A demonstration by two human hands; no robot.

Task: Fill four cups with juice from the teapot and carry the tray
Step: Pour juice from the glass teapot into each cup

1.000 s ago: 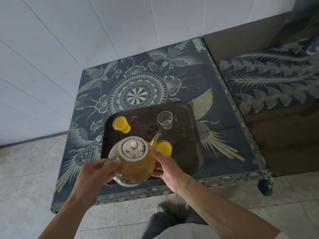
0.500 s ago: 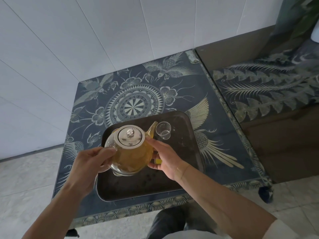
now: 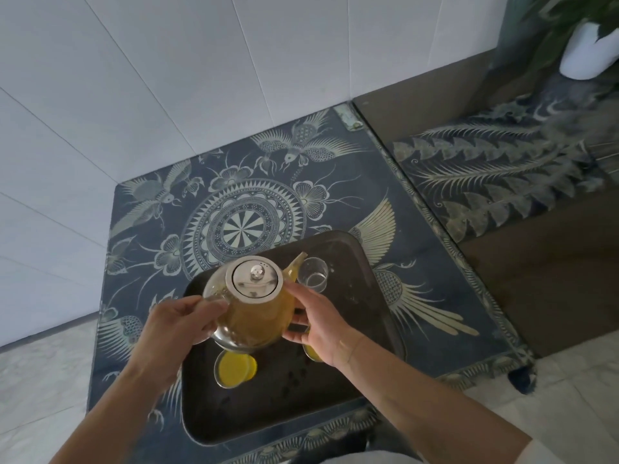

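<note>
A glass teapot (image 3: 249,321) with a steel lid, full of yellow juice, hangs above the black tray (image 3: 378,296). My left hand (image 3: 177,326) grips its left side and my right hand (image 3: 318,321) holds its right side. Its spout points up and right, the tip at the rim of an empty clear cup (image 3: 313,279) at the tray's far side. A cup of yellow juice (image 3: 234,368) stands below the pot. Another filled cup (image 3: 313,353) shows partly under my right wrist. Any further cup is hidden.
The tray lies on a low table with a blue patterned cloth (image 3: 234,212) set against a white tiled wall. A brown bench with a matching cloth (image 3: 502,175) adjoins on the right, with a white plant pot (image 3: 586,48) at its far end. Tiled floor lies around.
Both hands have carried the teapot away from me across the tray, bringing the spout up to the empty cup. The camera has tipped up and forward.
</note>
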